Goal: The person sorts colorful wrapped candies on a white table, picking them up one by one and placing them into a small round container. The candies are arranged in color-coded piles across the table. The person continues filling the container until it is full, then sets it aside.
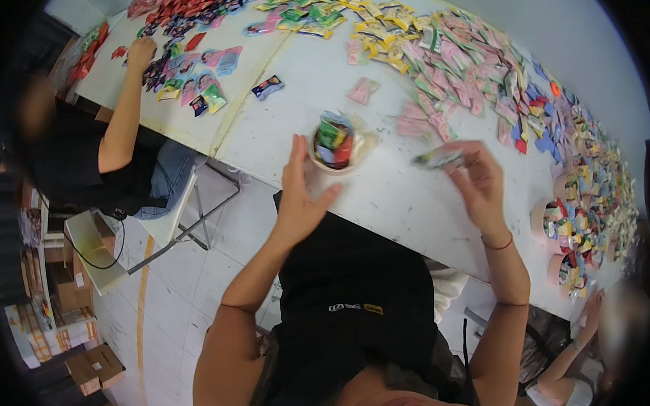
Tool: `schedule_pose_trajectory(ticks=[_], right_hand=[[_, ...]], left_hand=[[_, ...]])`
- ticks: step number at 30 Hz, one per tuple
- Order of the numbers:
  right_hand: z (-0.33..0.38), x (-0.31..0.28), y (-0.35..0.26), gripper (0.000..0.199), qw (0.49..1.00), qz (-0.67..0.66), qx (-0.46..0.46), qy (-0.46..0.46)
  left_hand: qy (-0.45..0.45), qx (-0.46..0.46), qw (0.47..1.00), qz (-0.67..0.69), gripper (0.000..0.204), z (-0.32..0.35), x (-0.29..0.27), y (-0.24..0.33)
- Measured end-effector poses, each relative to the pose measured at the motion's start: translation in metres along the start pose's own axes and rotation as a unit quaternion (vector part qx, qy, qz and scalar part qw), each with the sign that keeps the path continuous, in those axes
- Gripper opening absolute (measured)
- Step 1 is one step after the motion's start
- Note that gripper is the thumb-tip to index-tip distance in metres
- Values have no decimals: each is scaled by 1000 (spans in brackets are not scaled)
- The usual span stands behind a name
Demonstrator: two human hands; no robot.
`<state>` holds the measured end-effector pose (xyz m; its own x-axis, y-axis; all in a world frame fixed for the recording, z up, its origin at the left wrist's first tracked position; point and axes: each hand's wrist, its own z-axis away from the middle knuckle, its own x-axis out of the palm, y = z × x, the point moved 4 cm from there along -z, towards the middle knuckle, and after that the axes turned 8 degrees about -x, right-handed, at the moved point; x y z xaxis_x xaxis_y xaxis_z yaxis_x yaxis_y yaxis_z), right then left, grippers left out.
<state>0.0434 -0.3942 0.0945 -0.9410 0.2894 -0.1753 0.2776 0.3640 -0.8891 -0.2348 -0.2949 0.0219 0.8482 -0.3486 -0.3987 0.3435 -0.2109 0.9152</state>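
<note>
One view: head cam, left fisheye of a side-by-side pair on the wearer. Sits above the near side of the white table (382, 193), pitched steeply down, facing across it. Close range: wearer's torso (350, 274) this side of the table, left hand (299, 200) and right hand (478, 182) by its near edge. Coverage: floor (187, 281) before the table to wall (520, 13) beyond it.

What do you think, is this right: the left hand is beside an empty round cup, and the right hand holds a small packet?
Not quite: the round cup is not empty; the head view shows colourful packets inside it. The left hand is beside it, and the right hand holds a small packet, as you say.
</note>
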Motion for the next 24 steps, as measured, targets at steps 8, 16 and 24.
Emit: schedule_pose_trajectory(ticks=[8, 16, 24], right_hand=[[-5, 22, -20, 26, 985, 82, -57, -140], [-25, 32, -17, 28, 983, 76, -77, -150], [-18, 69, -2, 26, 940, 257, -104, -200]], left_hand=[[-122, 88, 988, -12, 108, -62, 6, 29], [-198, 62, 978, -13, 56, -84, 40, 40], [-132, 93, 987, -25, 36, -83, 44, 40]])
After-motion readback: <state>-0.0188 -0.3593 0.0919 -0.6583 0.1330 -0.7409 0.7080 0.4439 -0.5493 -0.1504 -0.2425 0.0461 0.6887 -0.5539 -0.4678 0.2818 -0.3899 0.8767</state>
